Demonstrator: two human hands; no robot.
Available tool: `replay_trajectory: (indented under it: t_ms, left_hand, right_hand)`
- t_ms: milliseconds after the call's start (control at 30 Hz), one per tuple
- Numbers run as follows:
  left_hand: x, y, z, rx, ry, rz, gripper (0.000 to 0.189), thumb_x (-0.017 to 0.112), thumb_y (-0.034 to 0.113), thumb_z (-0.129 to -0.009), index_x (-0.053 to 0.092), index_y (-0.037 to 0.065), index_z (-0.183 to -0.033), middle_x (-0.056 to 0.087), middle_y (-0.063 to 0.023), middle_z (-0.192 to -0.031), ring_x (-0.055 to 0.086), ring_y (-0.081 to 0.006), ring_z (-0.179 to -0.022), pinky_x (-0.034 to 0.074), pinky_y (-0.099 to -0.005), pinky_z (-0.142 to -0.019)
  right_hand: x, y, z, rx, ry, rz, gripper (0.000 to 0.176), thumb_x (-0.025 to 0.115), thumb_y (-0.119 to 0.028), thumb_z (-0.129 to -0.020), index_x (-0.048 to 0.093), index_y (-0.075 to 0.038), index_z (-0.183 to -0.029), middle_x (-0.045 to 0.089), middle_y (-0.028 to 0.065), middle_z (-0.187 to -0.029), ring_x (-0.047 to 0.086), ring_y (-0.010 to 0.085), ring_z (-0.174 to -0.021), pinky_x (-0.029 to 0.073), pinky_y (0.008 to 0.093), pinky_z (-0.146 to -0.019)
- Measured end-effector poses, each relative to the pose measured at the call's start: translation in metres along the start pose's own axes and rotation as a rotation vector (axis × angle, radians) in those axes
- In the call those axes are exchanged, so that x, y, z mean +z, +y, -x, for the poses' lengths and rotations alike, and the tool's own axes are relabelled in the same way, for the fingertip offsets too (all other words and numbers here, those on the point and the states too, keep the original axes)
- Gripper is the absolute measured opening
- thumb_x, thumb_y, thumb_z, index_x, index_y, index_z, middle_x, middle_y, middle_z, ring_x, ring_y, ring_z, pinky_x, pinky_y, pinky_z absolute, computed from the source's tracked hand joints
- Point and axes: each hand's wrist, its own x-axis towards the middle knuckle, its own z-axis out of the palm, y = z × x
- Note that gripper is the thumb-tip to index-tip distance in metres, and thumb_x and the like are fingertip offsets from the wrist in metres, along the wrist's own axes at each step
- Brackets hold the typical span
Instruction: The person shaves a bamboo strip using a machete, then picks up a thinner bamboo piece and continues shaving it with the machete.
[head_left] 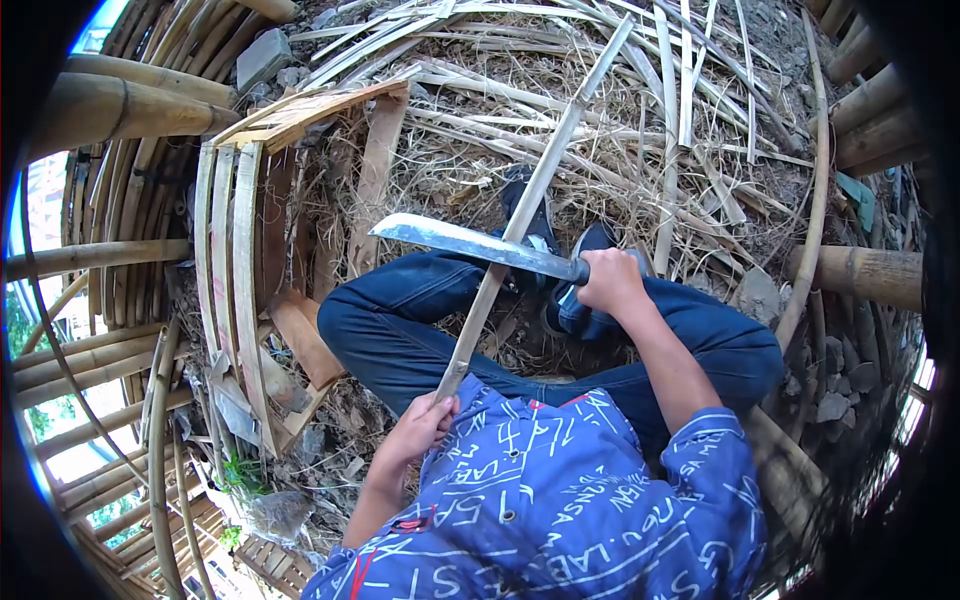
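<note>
A long split bamboo strip [545,165] runs slantwise from my lap up to the top of the view. Close to my body, my left hand [425,425] is closed round its lower end. My right hand [610,281] grips the dark handle of a large machete [460,240]. The blade points left and lies across the strip, over my crossed legs; whether it cuts into the bamboo I cannot tell.
A wooden crate [245,250] stands on its side at the left. Bamboo strips [685,75] and shavings cover the ground ahead. Thick bamboo poles [860,275] stick in at the right, others at the left. Stones [835,405] lie at the right.
</note>
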Motion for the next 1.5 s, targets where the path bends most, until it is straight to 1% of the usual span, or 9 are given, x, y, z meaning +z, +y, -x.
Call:
replay_trajectory:
  t_ms: [133,200,400,800,1000,1100,1333,1433,1500]
  left_hand:
    - [-0.003,0.0,0.002,0.032,-0.038,0.0,0.019,0.039,0.022,-0.102,0.047,0.009,-0.091,0.032,0.0095,-0.06,0.024,-0.0015,-0.045,0.02,-0.02,-0.04]
    - [-0.001,0.002,0.003,0.026,-0.032,0.03,0.019,0.039,0.021,-0.102,0.047,0.008,-0.091,0.028,0.0093,-0.059,0.021,-0.0017,-0.044,0.017,-0.0204,-0.039]
    - [-0.002,0.002,0.003,0.0,-0.06,0.047,0.02,0.038,0.021,-0.102,0.047,0.008,-0.091,0.027,0.0098,-0.058,0.02,-0.0012,-0.044,0.017,-0.0199,-0.039]
    - [-0.003,0.002,0.006,-0.015,-0.072,0.065,0.02,0.039,0.023,-0.102,0.047,0.007,-0.092,0.027,0.009,-0.058,0.02,-0.0014,-0.044,0.017,-0.0198,-0.039]
    - [-0.005,0.004,0.005,-0.008,-0.065,0.027,0.021,0.038,0.023,-0.103,0.048,0.009,-0.092,0.03,0.009,-0.059,0.022,-0.0022,-0.045,0.019,-0.0204,-0.04]
    - [-0.001,0.0,0.005,-0.023,-0.109,0.057,0.021,0.038,0.023,-0.103,0.048,0.009,-0.092,0.03,0.0091,-0.059,0.022,-0.0019,-0.045,0.019,-0.0203,-0.039]
    - [0.007,0.002,0.007,-0.017,-0.063,0.03,0.021,0.038,0.024,-0.102,0.047,0.007,-0.093,0.028,0.0088,-0.059,0.022,-0.0017,-0.045,0.017,-0.0202,-0.04]
    - [0.003,0.001,0.006,-0.016,-0.09,0.05,0.021,0.038,0.024,-0.102,0.047,0.007,-0.093,0.028,0.0089,-0.059,0.021,-0.0016,-0.045,0.017,-0.0202,-0.04]
    - [0.0,0.0,0.01,-0.031,-0.105,0.049,0.02,0.039,0.024,-0.102,0.049,0.009,-0.092,0.03,0.0097,-0.06,0.023,-0.0014,-0.045,0.018,-0.0197,-0.04]
  right_hand:
    - [-0.003,0.002,-0.01,-0.025,-0.001,0.031,0.024,0.068,-0.023,-0.06,0.069,-0.01,-0.08,0.068,0.0144,-0.076,0.067,0.0329,-0.076,0.054,0.0435,-0.071]
    - [-0.005,0.005,-0.009,-0.046,0.023,0.044,0.024,0.068,-0.023,-0.059,0.068,-0.011,-0.08,0.068,0.0141,-0.075,0.067,0.032,-0.076,0.054,0.0429,-0.069]
    - [-0.001,0.012,-0.014,-0.077,0.027,0.03,0.025,0.069,-0.022,-0.058,0.068,-0.012,-0.08,0.067,0.0135,-0.074,0.067,0.0308,-0.076,0.053,0.0424,-0.067]
    - [-0.002,0.012,-0.014,-0.092,0.041,0.016,0.02,0.068,-0.023,-0.06,0.067,-0.011,-0.076,0.067,0.0141,-0.072,0.067,0.0322,-0.076,0.053,0.0433,-0.068]
    - [0.006,0.002,0.004,-0.09,0.053,-0.026,0.024,0.068,-0.024,-0.06,0.067,-0.01,-0.08,0.066,0.0147,-0.072,0.067,0.0329,-0.074,0.053,0.0438,-0.068]
    - [0.004,0.002,0.008,-0.133,0.058,-0.021,0.025,0.07,-0.026,-0.063,0.067,-0.01,-0.082,0.066,0.0155,-0.073,0.067,0.0325,-0.075,0.053,0.0439,-0.069]
    - [-0.006,0.018,-0.024,0.069,0.073,-0.011,0.025,0.069,-0.027,-0.063,0.068,-0.01,-0.082,0.068,0.0157,-0.08,0.067,0.0346,-0.079,0.053,0.0454,-0.073]
    - [-0.01,0.018,-0.028,0.078,0.071,-0.001,0.023,0.068,-0.024,-0.064,0.068,-0.01,-0.082,0.068,0.0155,-0.08,0.067,0.0352,-0.08,0.053,0.0453,-0.075]
    - [-0.01,0.026,-0.036,0.14,0.096,-0.003,0.024,0.067,-0.024,-0.064,0.069,-0.01,-0.083,0.068,0.0158,-0.08,0.067,0.0352,-0.08,0.053,0.0454,-0.075]
